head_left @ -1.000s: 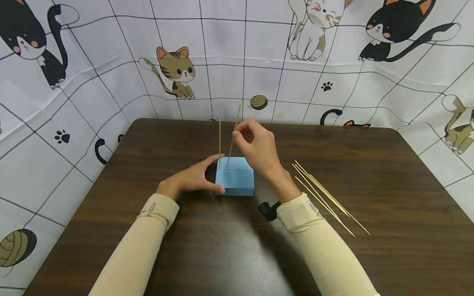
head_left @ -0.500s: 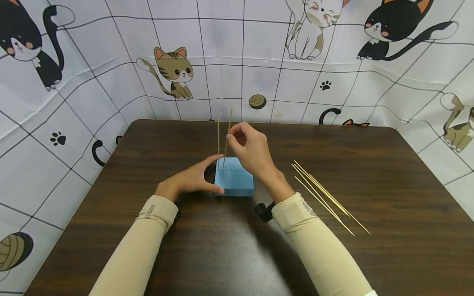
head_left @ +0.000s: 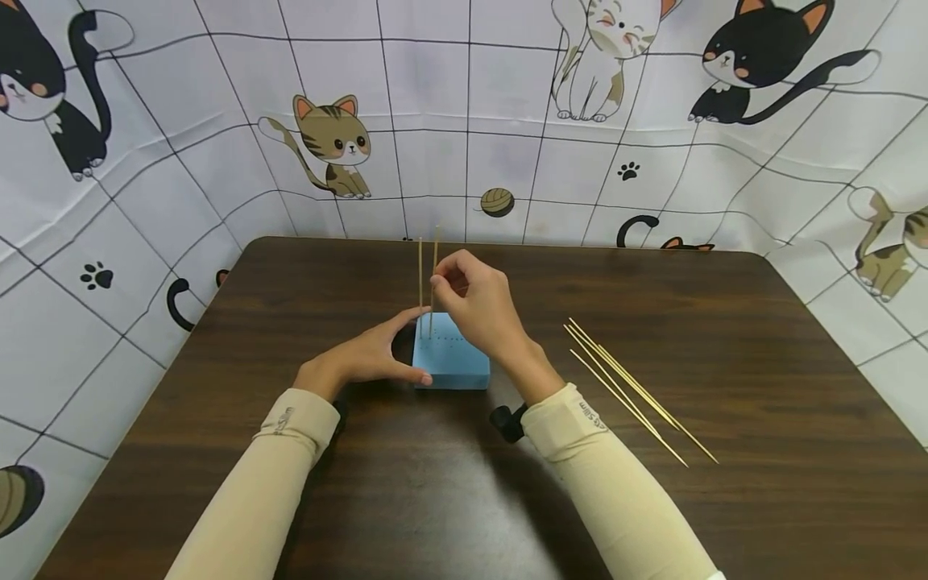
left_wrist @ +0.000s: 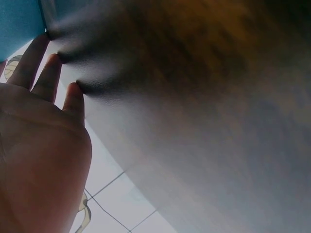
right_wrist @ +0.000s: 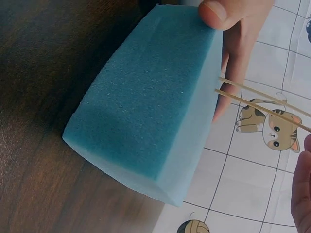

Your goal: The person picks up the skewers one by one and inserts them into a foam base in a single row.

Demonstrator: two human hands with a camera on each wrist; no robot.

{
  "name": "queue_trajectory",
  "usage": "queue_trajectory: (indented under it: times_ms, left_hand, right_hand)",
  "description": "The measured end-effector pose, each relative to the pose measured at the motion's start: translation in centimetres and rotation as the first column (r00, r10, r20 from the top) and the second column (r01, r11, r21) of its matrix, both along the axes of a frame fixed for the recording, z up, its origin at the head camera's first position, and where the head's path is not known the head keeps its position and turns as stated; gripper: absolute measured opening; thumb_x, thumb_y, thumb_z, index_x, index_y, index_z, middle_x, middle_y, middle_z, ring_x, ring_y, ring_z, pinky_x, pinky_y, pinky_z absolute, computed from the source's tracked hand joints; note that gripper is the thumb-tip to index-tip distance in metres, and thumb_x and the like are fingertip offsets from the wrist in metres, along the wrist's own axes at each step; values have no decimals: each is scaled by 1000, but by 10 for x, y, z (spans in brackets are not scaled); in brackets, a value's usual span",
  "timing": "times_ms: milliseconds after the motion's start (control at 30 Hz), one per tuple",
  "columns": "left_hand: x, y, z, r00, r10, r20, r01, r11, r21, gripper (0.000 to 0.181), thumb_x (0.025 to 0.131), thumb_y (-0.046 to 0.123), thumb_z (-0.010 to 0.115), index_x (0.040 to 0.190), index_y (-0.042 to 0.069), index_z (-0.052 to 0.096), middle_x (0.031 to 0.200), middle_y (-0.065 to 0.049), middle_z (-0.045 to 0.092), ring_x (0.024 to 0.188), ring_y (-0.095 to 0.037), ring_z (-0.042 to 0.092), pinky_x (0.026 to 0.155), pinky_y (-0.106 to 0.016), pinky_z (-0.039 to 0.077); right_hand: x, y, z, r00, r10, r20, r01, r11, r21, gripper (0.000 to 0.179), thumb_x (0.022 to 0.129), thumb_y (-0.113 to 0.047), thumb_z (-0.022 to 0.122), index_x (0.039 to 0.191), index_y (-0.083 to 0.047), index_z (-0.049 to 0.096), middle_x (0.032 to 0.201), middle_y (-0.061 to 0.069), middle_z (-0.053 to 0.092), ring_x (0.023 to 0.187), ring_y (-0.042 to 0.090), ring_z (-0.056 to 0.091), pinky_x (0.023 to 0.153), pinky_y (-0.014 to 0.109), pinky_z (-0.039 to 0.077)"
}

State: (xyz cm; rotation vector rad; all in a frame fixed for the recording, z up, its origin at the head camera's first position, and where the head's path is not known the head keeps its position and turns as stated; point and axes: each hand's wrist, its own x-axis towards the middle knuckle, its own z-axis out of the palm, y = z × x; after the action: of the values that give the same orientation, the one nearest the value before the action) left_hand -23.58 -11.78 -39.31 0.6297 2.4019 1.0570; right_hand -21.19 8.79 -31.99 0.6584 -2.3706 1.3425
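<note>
A light blue foam block [head_left: 455, 375] with rows of small holes in its top sits on the table. My left hand [head_left: 358, 354] grips its left side, thumb at the front corner and index finger at the back one. One thin wooden skewer [head_left: 420, 278] stands upright in the block near the left edge. Just right of it, my right hand [head_left: 482, 306] pinches a second skewer [head_left: 432, 310], also nearly upright, its lower end at the block's top. In the right wrist view both skewers meet the top face of the foam block [right_wrist: 131, 97] side by side.
Several loose skewers [head_left: 638, 385] lie slantwise on the dark wooden table [head_left: 435, 499] to the right of my right hand. A white cloth [head_left: 435, 80] printed with cats and grid lines hangs behind the table and along its sides.
My right hand has moved left and slightly down, bringing its skewer from a rightward tilt to nearly upright beside the other. The left hand keeps its grip on the block.
</note>
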Motion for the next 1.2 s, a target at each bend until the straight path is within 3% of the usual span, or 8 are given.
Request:
queue_trajectory:
  times_ms: [500, 1200]
  left_hand:
    - [-3, 1, -5, 1000, -8, -14, 8, 1000, -11, 109, 76, 52, 82, 159, 32, 14, 165, -8, 15, 149, -36, 18, 113, -66, 21]
    - [-2, 2, -3, 1000, -2, -14, 1, 1000, -9, 110, 75, 52, 83, 159, 32, 15, 165, -8, 13, 150, -37, 16, 113, -67, 20]
  right_hand:
    - [0, 1, -8, 1000, 22, 8, -22, 999, 30, 5, 98, -6, 60, 99, -2, 63, 89, 8, 66, 80, 18, 65, 73, 27, 55]
    - [1, 4, -11, 1000, 15, 27, -16, 1000, 18, 8, 98, -10, 61, 102, -4, 63, 92, 7, 67, 82, 16, 66, 75, 27, 55]
